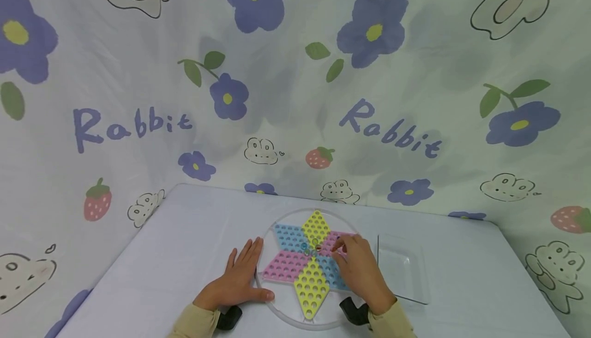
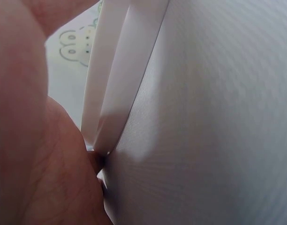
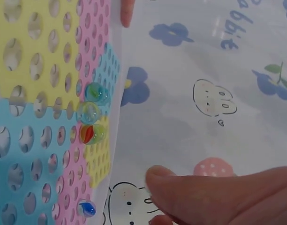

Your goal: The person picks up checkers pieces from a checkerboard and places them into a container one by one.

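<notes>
Two hands [image 1: 236,279] [image 1: 362,271], one board [image 1: 311,289], at least four marbles [image 3: 93,134]

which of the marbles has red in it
The red-swirled marble, lowest of the three clustered in the right wrist view; no other there shows red.

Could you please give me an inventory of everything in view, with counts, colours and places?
Star board: one, yellow, pink and blue, between the hands
Round base: one, whitish, under the board
Glass marbles: at least four, mixed colours including teal, red-yellow and blue, on the board, mostly near its centre
Rectangular tray: one, clear, right of the board
Table: one, white, under everything
Patterned cloth: white with purple flowers, strawberries and rabbits, behind the table
Black pieces: two, black, at the wrists
Sleeves: two, beige, bottom edge
Left hand: one, bare, at the base's left rim
Right hand: one, bare, over the board's right side
</notes>
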The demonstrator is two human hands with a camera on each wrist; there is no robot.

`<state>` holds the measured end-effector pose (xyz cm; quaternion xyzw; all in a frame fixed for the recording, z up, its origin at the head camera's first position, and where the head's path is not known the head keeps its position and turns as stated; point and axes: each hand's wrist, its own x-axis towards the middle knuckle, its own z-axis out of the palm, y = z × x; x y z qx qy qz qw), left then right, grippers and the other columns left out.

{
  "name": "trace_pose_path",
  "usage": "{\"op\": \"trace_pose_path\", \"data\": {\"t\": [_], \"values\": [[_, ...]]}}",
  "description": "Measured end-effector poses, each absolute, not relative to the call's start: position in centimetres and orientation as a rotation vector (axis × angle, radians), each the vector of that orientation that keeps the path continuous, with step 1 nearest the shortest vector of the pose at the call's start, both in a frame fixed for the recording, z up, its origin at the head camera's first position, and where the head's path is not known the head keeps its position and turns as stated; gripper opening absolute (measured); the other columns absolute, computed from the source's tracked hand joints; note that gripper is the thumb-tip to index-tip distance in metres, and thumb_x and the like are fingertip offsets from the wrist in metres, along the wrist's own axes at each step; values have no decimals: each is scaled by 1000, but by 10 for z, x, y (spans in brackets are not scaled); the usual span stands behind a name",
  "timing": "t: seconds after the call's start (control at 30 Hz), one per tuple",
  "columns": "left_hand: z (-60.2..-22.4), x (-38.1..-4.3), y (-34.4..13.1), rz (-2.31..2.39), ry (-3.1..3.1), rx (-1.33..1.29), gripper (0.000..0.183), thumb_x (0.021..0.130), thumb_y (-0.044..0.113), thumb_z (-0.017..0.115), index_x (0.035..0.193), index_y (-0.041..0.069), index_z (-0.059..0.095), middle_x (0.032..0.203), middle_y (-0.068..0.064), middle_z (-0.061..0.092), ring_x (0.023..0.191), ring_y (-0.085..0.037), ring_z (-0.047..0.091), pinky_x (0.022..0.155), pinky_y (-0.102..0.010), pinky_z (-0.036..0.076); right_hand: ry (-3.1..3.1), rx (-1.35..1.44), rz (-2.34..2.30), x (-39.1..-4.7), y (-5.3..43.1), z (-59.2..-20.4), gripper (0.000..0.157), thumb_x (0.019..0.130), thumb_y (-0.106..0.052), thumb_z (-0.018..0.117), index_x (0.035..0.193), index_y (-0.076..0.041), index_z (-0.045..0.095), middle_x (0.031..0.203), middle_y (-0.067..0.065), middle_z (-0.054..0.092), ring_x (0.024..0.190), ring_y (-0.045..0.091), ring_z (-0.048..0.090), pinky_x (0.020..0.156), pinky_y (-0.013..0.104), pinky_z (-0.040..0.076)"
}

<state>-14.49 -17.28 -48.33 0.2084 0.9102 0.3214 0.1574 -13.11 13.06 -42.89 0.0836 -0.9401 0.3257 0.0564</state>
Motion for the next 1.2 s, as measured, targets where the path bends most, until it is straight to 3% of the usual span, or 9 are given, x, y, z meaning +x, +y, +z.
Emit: {"op": "trace_pose_path", "data": {"t": [0.4,1.2], "values": [[-487,-145,-171,930,2596,581,127,79,58,78,159,-4,0,167,-22,0,153,-41,-6,113,-65,-10,-2837,162,975,-129,143,-430,9,93,-8,71,100,-13,66,98,5,56,93,21,51,80,41,47],[-486,-145,-172,934,2597,583,127,79,58,78,159,-4,1,166,-23,0,152,-42,-6,113,-65,-11,-2867,110,929,-116,174,-431,10,95,-8,70,104,-11,66,97,6,55,93,22,50,76,38,46]]}}
